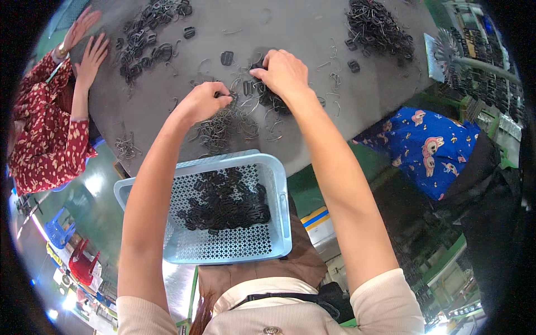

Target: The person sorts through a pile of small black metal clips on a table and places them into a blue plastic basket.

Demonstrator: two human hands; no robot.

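Observation:
My left hand [204, 103] is closed in a pinch at the edge of a pile of thin metal wire hooks [215, 128]. What its fingertips hold is too small to make out. To its right, my right hand [286, 73] curls down over a small heap of black plastic buckles [273, 103]. Its fingers are bent together, and whatever lies under them is hidden. One loose buckle [226, 58] rests on the grey table between and beyond the hands. Below my forearms, a light blue perforated basket [279, 223] holds many black pieces [229, 204].
More buckles lie in a heap [142, 42] at the far left, and a dark mixed heap [379, 30] sits far right. Another person's hands [89, 58] are at the table's left edge. Blue patterned cloth [430, 145] hangs at the right, near a metal rack [480, 61].

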